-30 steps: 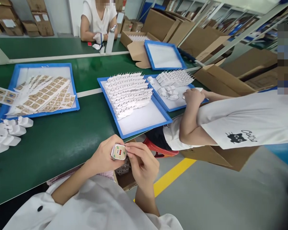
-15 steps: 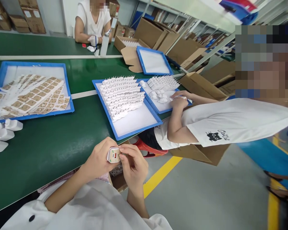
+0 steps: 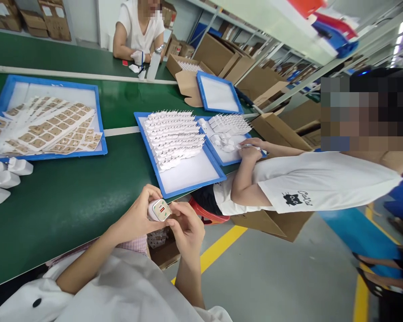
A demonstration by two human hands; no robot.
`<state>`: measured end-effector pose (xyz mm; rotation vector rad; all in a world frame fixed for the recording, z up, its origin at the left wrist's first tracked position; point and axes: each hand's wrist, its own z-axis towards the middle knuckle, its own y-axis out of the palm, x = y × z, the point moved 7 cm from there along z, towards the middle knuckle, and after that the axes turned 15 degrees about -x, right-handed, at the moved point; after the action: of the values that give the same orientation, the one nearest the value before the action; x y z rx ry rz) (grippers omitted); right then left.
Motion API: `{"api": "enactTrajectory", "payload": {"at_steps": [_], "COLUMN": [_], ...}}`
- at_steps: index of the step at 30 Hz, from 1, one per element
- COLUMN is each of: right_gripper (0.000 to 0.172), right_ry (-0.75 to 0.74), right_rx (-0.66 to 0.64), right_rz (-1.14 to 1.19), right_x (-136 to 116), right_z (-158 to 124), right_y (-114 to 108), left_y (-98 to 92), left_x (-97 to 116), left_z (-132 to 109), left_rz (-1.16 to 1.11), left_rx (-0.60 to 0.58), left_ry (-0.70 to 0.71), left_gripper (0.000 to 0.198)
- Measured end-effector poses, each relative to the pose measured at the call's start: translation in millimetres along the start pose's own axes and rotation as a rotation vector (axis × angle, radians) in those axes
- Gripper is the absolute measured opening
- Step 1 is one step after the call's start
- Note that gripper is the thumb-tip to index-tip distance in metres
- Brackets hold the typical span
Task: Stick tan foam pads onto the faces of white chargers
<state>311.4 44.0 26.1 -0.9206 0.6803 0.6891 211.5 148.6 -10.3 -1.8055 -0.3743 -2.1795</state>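
Note:
My left hand (image 3: 139, 214) is wrapped round a white plug-in charger (image 3: 152, 211) from the side, its port end facing up toward me. A tan sticker (image 3: 161, 210) with small green marks covers that end, around a red-orange USB port and a smaller slot. The thumb and forefinger of my right hand (image 3: 189, 228) are closed at the charger's right edge, touching it by the sticker's rim. Whether they also grip a bit of the sticker is too small to tell. Several white chargers (image 3: 2, 179) lie on the green table (image 3: 70, 192) at the left.
A blue tray (image 3: 102, 138) holds sheets of tan stickers (image 3: 53, 125). Ahead, another blue tray (image 3: 191, 185) carries rows of white chargers with pins up (image 3: 174, 138). To the right a co-worker (image 3: 255, 179) handles pieces over a further tray; another person (image 3: 139, 31) sits across the table.
The charger has tilted in my left hand, and its port end has turned slightly. Both hands sit a little higher. My right fingers stay at its edge, and the whole view has shifted slightly.

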Motion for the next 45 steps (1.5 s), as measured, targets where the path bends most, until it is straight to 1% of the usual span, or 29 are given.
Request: {"api": "enactTrajectory", "payload": {"at_steps": [2,4,6,8,12,14,18,22,28,31,33,35,37,39,41,42,45], "right_gripper": [0.02,0.024,0.03,0.033,0.035,0.035,0.031,0.029,0.026,0.028,0.029,0.028,0.025,0.019,0.013,0.013,0.021], "right_ry": [-0.061,-0.119,-0.165,-0.207,-0.283,-0.276,-0.221,-0.18,-0.197,-0.198,-0.194,-0.187,-0.166,-0.109,-0.008,0.056,0.257], "right_rx": [-0.062,-0.083,-0.082,-0.094,-0.155,-0.18,-0.166,-0.146,-0.134,-0.127,-0.129,-0.145,-0.169,-0.195,-0.224,-0.239,-0.265], "right_rz": [-0.044,-0.12,-0.216,-0.303,-0.37,-0.349,-0.269,-0.262,-0.252,-0.257,-0.265,-0.267,-0.265,-0.252,-0.198,-0.15,0.059], "right_x": [-4.5,-11.6,-20.0,-28.6,-41.4,-42.5,-40.5,-41.1,-45.6,-45.9,-45.9,-46.1,-46.1,-43.9,-38.3,-34.0,-17.2], "right_z": [4.6,8.1,9.8,10.1,7.8,6.8,4.3,2.6,2.4,0.8,-1.3,-3.3,-4.6,-4.2,-2.6,-1.8,-0.6], "right_y": [-2.3,-5.5,-7.6,-7.1,-2.6,-1.6,-3.8,-4.0,-1.9,-1.3,-0.7,0.6,2.1,2.9,3.2,3.4,5.1], "left_y": [-0.9,-2.0,-3.6,-2.7,5.5,8.7,15.3,18.6,18.7,19.2,20.2,20.2,18.7,17.3,17.1,17.2,17.5], "left_x": [-1.2,-2.1,-1.2,3.6,15.7,18.4,20.2,21.7,16.1,15.5,16.3,17.0,17.3,18.0,19.0,19.3,17.8], "left_z": [1.8,1.6,-1.0,-5.1,-12.4,-14.0,-13.3,-12.8,-17.0,-17.0,-15.8,-14.0,-12.2,-10.6,-8.9,-8.0,-5.5], "left_rz": [-0.071,-0.106,-0.071,0.012,0.184,0.237,0.243,0.23,0.279,0.291,0.276,0.255,0.25,0.275,0.316,0.334,0.372], "left_rx": [-0.084,-0.136,-0.147,-0.165,-0.236,-0.239,-0.229,-0.215,-0.213,-0.202,-0.193,-0.164,-0.112,-0.063,-0.038,-0.033,-0.034], "left_ry": [-0.019,-0.049,-0.08,-0.087,-0.103,-0.143,-0.188,-0.167,-0.165,-0.135,-0.109,-0.088,-0.071,-0.047,-0.014,0.001,0.027], "left_gripper": [0.035,0.033,0.042,0.054,0.067,0.067,0.054,0.05,0.054,0.054,0.051,0.044,0.033,0.025,0.022,0.022,0.022]}}
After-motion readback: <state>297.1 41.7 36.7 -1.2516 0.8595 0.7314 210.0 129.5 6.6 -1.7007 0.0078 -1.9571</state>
